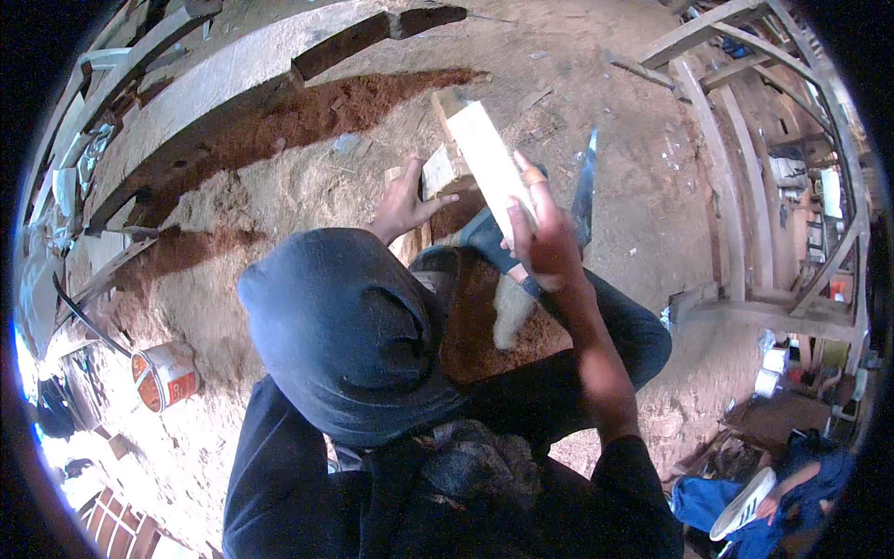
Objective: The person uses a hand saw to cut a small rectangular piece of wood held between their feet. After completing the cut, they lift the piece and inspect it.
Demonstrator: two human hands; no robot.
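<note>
My right hand [540,228] grips a long pale block of wood [486,154], overexposed to near white, with fingers and thumb wrapped on its right side. The block is tilted, its far end reaching up and left. Just left of it, my left hand [402,207] holds a smaller wood piece [445,171], thumb stretched along its near side and fingers behind. Part of that piece is hidden by the pale block. A large rounded mass of dark blue cloth [340,326] covers my left forearm. Beyond my right hand stands a narrow bluish blade [588,177], its lower end hidden.
A long curved timber [196,112] spans the upper left. Wooden frames [722,177] stand at the right. A white-and-orange bucket [166,375] sits on the dusty ground at left. At lower right are another person's hand [769,508] and white shoe [743,505].
</note>
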